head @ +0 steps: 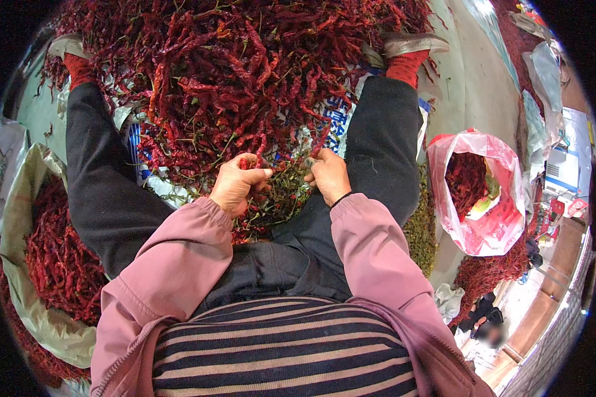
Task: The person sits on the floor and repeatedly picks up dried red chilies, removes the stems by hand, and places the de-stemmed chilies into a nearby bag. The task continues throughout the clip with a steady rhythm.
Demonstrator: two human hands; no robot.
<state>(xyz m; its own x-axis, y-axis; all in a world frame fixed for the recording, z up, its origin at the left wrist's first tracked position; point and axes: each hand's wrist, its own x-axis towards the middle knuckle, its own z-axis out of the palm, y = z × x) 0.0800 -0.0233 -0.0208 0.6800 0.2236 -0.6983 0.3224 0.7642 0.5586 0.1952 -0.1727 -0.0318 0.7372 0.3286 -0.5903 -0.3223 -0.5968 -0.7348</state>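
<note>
A large heap of dried red chili peppers [218, 74] fills the floor between my outstretched legs, lying partly on a printed plastic sheet [335, 121]. My left hand [239, 182] is closed around some dried chilies at the near edge of the heap, with red pods showing between its fingers. Just to the right, my right hand [328, 173] pinches a dried chili by its stem end; the pod points up and away from the fingertips. Below and between both hands lies a pile of green-brown stems [283, 198] mixed with bits of red chili.
An open woven sack [10, 248] of dried chilies stands at my left. On my right are a pink-and-white plastic bag [509, 213] with chilies inside, a strip of stems [423, 228] along my thigh, and another chili heap [491, 270]. Another person [484, 315] is at the lower right.
</note>
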